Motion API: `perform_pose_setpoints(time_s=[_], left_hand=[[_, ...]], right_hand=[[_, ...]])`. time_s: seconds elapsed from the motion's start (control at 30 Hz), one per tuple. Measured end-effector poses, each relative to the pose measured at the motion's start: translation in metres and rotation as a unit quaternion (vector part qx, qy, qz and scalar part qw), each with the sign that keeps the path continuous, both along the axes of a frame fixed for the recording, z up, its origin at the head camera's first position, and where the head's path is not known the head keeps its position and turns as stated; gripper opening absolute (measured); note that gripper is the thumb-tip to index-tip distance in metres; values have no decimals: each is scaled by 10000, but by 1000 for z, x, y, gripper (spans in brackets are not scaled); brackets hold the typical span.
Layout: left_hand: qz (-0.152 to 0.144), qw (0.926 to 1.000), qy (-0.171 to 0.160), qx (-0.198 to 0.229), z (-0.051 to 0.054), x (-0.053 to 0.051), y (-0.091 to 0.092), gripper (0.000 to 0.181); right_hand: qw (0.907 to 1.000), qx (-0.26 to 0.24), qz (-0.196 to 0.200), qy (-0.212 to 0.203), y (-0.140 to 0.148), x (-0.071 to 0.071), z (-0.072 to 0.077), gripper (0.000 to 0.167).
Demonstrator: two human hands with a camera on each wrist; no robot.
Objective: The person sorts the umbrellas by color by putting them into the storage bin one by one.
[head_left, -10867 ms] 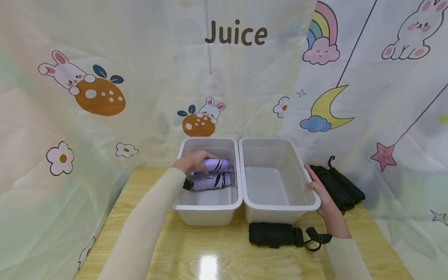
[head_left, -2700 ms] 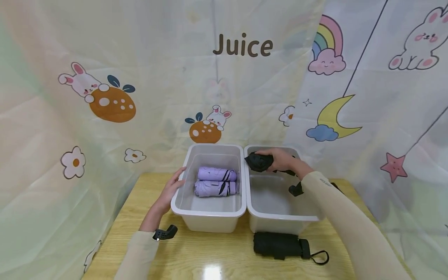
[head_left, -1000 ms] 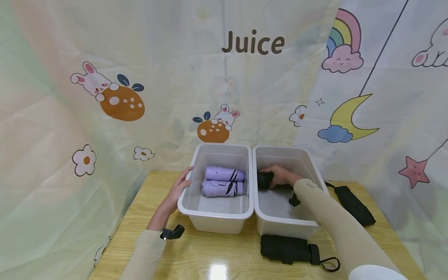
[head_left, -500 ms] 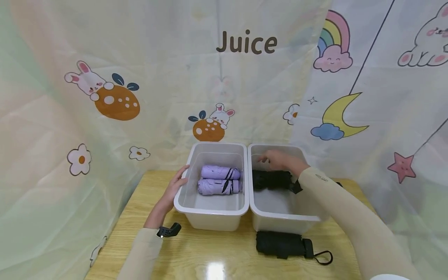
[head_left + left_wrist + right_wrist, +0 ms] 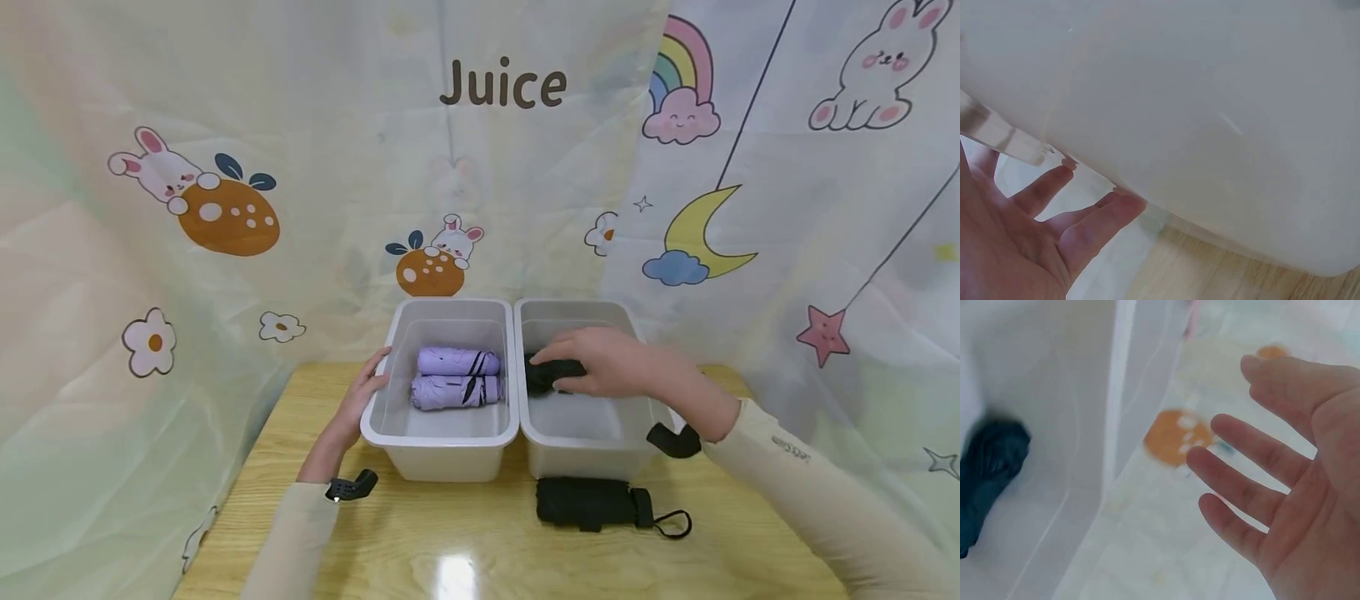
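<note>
My left hand [image 5: 354, 410] touches the left side of the left white bin [image 5: 442, 462], and its straight fingertips [image 5: 1125, 203] meet the outer wall. Two folded purple umbrellas [image 5: 452, 392] lie side by side in that bin. My right hand [image 5: 611, 362] hovers over the right white bin [image 5: 585, 458], its fingers loosely spread and holding nothing in the right wrist view. A folded black umbrella [image 5: 537, 377] lies inside the right bin, partly covered by this hand in the head view; one end of the black umbrella [image 5: 997, 453] also shows in the right wrist view.
Another folded black umbrella [image 5: 585, 503] with a wrist loop lies in front of the right bin. Both bins stand side by side on a wooden table [image 5: 360, 542], close to a printed cloth backdrop [image 5: 330, 208]. My right forearm covers the table's right side.
Since the earliest frame, a black umbrella has gone into the right bin. My right hand has let it go and risen toward the camera. The left hand, earlier on a purple umbrella, stays at the bin's side.
</note>
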State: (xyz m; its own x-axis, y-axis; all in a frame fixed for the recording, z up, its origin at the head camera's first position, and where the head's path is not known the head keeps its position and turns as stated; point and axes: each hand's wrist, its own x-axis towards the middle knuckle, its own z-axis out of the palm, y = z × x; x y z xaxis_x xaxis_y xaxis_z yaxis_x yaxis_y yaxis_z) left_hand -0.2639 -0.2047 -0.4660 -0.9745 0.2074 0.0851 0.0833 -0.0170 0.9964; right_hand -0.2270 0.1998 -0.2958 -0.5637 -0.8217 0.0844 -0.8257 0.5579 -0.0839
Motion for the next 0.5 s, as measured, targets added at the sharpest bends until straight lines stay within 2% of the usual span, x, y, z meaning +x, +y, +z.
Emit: perform_pose_setpoints(time_s=[0.1, 0.23, 0.37, 0.5], left_hand=[[13, 10000, 27, -57, 1, 0, -1, 53], [16, 10000, -5, -51, 0, -1, -2, 53], [-10, 10000, -15, -50, -1, 0, -2, 54], [-47, 10000, 62, -21, -1, -1, -3, 54]], right_hand=[[9995, -86, 221, 192, -1, 36, -3, 39], [9985, -3, 508, 225, 0, 72, -21, 37], [9981, 190, 583, 50, 5, 95, -50, 38], [9985, 339, 427, -64, 17, 107, -86, 44]])
